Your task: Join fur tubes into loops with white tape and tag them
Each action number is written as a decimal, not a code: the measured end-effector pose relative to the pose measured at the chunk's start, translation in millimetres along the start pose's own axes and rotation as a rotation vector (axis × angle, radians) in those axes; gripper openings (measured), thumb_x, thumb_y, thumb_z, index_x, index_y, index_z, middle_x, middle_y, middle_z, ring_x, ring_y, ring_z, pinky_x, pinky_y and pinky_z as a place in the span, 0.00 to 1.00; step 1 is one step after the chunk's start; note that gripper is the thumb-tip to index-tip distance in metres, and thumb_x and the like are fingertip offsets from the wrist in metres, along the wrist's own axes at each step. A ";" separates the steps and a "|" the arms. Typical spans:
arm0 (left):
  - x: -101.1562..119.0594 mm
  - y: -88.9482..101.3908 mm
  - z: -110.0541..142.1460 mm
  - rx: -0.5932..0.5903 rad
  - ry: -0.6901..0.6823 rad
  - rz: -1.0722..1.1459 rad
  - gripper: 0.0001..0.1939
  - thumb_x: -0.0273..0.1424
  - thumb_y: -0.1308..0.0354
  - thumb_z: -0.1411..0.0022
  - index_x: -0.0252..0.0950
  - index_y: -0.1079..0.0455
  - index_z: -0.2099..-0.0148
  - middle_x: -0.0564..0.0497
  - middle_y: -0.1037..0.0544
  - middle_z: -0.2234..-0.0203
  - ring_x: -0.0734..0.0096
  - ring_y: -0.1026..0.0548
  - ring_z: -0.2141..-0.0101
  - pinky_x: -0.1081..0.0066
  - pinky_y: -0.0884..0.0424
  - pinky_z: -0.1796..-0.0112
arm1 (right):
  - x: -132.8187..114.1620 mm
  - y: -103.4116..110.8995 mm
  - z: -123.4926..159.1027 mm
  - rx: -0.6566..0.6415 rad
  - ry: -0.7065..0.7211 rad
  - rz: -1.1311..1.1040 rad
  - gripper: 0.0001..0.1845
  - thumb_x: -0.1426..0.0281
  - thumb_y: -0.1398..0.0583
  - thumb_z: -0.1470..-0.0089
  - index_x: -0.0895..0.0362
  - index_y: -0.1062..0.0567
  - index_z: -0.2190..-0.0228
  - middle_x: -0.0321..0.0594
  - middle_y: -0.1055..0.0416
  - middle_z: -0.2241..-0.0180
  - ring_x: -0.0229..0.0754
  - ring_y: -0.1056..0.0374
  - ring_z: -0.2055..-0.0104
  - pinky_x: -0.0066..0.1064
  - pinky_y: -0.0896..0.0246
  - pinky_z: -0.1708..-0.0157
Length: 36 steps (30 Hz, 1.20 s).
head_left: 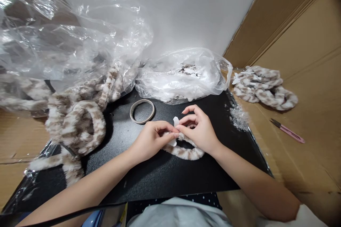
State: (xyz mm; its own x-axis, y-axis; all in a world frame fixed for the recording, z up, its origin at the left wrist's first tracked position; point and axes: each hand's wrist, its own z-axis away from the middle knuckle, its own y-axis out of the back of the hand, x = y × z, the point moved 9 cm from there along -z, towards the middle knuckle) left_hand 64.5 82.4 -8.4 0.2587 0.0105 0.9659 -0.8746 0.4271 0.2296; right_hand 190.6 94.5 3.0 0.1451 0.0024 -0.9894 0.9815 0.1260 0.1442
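A fuzzy brown-and-white ring point(183, 152) lies on the black board point(160, 173) in front of me. My left hand point(153, 141) and my right hand point(198, 129) meet above it, both pinched on a small white tag point(176, 121) at the ring's upper edge. Part of the ring is hidden under my fingers. A roll of tape point(142, 111) lies flat just beyond my left hand.
A large clear plastic bag point(66, 35) spills several fuzzy rings point(80, 124) at the left. A smaller plastic bag point(183, 76) sits behind. More fuzzy rings point(263, 87) are piled on cardboard at the right, near pink snips point(287, 131) and fluff scraps point(238, 117).
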 end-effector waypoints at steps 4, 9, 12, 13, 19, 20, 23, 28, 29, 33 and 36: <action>-1.4 -0.2 1.5 0.028 0.023 0.235 0.13 0.32 0.33 0.48 0.35 0.35 0.67 0.55 0.26 0.77 0.77 0.29 0.76 0.79 0.34 0.74 | -1.9 -1.3 1.0 -0.013 -0.010 -0.087 0.21 0.73 0.34 0.60 0.53 0.37 0.65 0.31 0.24 0.74 0.38 0.28 0.75 0.28 0.33 0.73; -2.1 1.2 0.3 0.050 0.052 0.280 0.16 0.33 0.32 0.48 0.35 0.37 0.64 0.56 0.27 0.77 0.76 0.29 0.76 0.78 0.34 0.73 | -15.7 -0.2 6.5 -0.008 0.133 -0.008 0.19 0.75 0.35 0.58 0.52 0.37 0.65 0.31 0.25 0.75 0.40 0.26 0.72 0.32 0.31 0.66; 0.7 3.3 0.0 0.058 0.028 0.131 0.11 0.34 0.36 0.44 0.33 0.33 0.64 0.54 0.27 0.75 0.75 0.29 0.74 0.78 0.35 0.72 | -25.7 -0.6 11.3 -0.005 0.269 0.103 0.17 0.76 0.36 0.56 0.52 0.36 0.65 0.31 0.25 0.74 0.40 0.24 0.69 0.31 0.30 0.64; 1.3 2.4 0.2 0.044 0.019 0.064 0.10 0.35 0.39 0.42 0.33 0.32 0.65 0.54 0.27 0.76 0.75 0.30 0.74 0.78 0.36 0.73 | -28.3 -1.2 12.8 -0.009 0.312 0.131 0.16 0.76 0.36 0.55 0.52 0.35 0.65 0.32 0.26 0.73 0.40 0.24 0.68 0.31 0.30 0.64; -9.3 -3.0 0.8 0.019 0.085 0.071 0.13 0.39 0.45 0.38 0.34 0.34 0.66 0.55 0.30 0.78 0.76 0.33 0.77 0.77 0.39 0.76 | -38.8 -3.6 20.4 -0.008 0.545 0.304 0.13 0.78 0.38 0.52 0.52 0.34 0.65 0.32 0.26 0.72 0.37 0.25 0.70 0.25 0.31 0.70; -11.5 -2.6 0.4 0.033 0.103 0.130 0.13 0.39 0.43 0.39 0.34 0.34 0.65 0.55 0.29 0.77 0.76 0.32 0.77 0.77 0.38 0.76 | -41.3 -4.1 22.1 -0.003 0.593 0.346 0.12 0.78 0.39 0.51 0.52 0.34 0.66 0.32 0.26 0.72 0.37 0.25 0.71 0.25 0.31 0.71; -16.9 -3.1 -1.1 0.038 0.146 0.288 0.13 0.38 0.38 0.43 0.33 0.34 0.64 0.56 0.29 0.77 0.78 0.32 0.77 0.77 0.37 0.75 | -51.2 -8.2 30.0 0.001 0.775 0.481 0.10 0.78 0.40 0.48 0.52 0.33 0.66 0.33 0.25 0.73 0.36 0.27 0.74 0.25 0.34 0.74; -19.9 -8.6 -2.1 -0.061 0.192 0.476 0.16 0.37 0.34 0.46 0.32 0.32 0.62 0.55 0.27 0.76 0.79 0.29 0.75 0.78 0.35 0.71 | -56.5 -8.8 35.1 -0.001 0.889 0.566 0.10 0.79 0.42 0.47 0.52 0.32 0.65 0.35 0.25 0.74 0.36 0.29 0.75 0.25 0.35 0.76; -19.2 -9.5 -1.9 -0.078 0.194 0.492 0.16 0.37 0.34 0.47 0.32 0.32 0.61 0.55 0.26 0.75 0.79 0.29 0.74 0.78 0.35 0.71 | -55.9 -7.8 35.1 -0.001 0.887 0.559 0.10 0.79 0.41 0.47 0.52 0.32 0.65 0.35 0.25 0.73 0.37 0.28 0.75 0.25 0.34 0.75; -16.6 -5.5 -1.3 -0.017 0.183 0.452 0.15 0.35 0.35 0.47 0.32 0.32 0.62 0.55 0.27 0.76 0.79 0.30 0.75 0.78 0.35 0.71 | -48.8 -5.7 32.4 -0.013 0.811 0.468 0.11 0.79 0.40 0.48 0.52 0.32 0.65 0.34 0.24 0.72 0.37 0.26 0.72 0.26 0.30 0.72; -12.4 -1.0 -1.5 0.072 0.138 0.347 0.12 0.35 0.38 0.45 0.32 0.33 0.65 0.56 0.27 0.77 0.80 0.32 0.77 0.78 0.37 0.74 | -36.8 1.3 22.1 0.038 0.594 0.295 0.13 0.78 0.38 0.50 0.51 0.34 0.66 0.32 0.26 0.72 0.36 0.25 0.72 0.24 0.30 0.72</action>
State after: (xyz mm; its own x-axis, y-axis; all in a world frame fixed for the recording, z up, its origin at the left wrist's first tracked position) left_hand 62.8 83.2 -20.9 -0.0096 0.2669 0.9637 -0.9450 0.3125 -0.0960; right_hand 189.3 72.6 40.0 0.3251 0.5792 -0.7476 0.9166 0.0017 0.3999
